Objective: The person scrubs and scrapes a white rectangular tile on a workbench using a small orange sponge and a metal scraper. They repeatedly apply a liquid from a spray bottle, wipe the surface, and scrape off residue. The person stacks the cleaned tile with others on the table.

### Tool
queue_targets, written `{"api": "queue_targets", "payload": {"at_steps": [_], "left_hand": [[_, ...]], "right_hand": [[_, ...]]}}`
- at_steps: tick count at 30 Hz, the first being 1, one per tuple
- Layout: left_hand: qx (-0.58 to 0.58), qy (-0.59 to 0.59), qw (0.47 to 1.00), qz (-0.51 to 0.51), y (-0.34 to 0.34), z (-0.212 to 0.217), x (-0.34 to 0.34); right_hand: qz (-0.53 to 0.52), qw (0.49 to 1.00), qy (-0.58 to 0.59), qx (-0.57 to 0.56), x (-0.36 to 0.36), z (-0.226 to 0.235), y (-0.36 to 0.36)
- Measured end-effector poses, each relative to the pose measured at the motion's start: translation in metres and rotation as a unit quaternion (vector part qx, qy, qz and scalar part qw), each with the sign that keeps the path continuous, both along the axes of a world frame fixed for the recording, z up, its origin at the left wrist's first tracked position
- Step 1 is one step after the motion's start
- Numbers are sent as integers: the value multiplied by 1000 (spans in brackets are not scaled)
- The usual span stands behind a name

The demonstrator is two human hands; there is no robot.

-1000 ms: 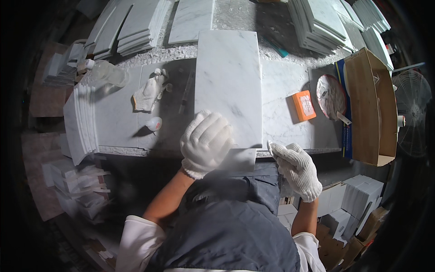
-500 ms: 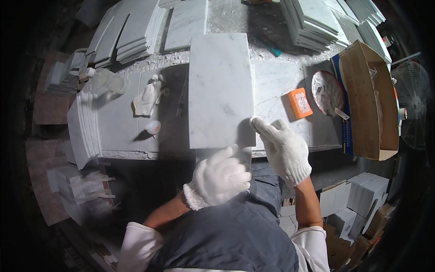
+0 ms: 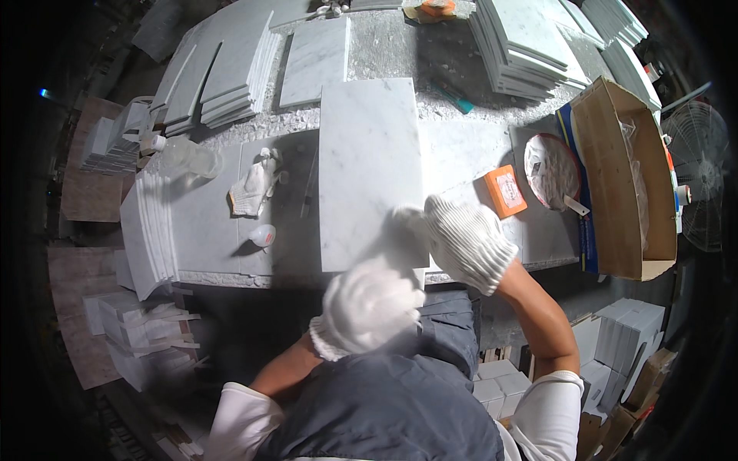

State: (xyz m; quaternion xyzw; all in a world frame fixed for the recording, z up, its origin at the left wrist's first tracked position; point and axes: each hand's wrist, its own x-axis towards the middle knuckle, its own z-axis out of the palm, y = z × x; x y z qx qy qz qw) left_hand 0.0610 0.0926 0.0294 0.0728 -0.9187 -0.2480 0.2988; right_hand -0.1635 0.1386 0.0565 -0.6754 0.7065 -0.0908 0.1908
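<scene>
Motion blurs your left glove, so you can't tell how that hand (image 3: 370,307) is set below the marble slab (image 3: 369,154). Your ribbed-knit right hand (image 3: 467,240) curls over its right edge, fingertips unclear. The smooth, veined rectangle lies on the table (image 3: 204,246); beyond, a tile stack (image 3: 523,46) is cut off.

Before you, the rectangular white marble slab (image 3: 367,165) lies between the loose white knit glove (image 3: 252,188) on your left and the rectangular orange block (image 3: 505,191) on your right; the long brown cardboard box (image 3: 613,180) stands farther right.
</scene>
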Motion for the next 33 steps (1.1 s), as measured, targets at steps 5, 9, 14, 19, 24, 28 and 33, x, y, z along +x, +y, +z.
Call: {"api": "queue_targets", "payload": {"at_steps": [5, 9, 14, 19, 24, 28, 33], "left_hand": [[-10, -12, 994, 106, -38, -7, -2], [-87, -38, 984, 150, -51, -21, -19], [-61, -82, 982, 160, -48, -24, -25], [-105, -33, 979, 174, -52, -22, -31], [-56, -52, 984, 160, -57, -20, -32], [-47, -85, 984, 149, -57, -18, -31], [-104, -55, 976, 182, -51, -21, -29]], "right_hand": [[-149, 984, -65, -79, -30, 0, -14], [-166, 972, 17, -164, -42, -23, -61], [-166, 959, 131, -190, -66, -44, -123], [-168, 983, 74, -24, -80, -80, -132], [-348, 920, -31, -175, -93, -77, -113], [-216, 956, 17, -200, -79, -46, -111], [-144, 963, 196, -116, -73, -24, -145]]}}
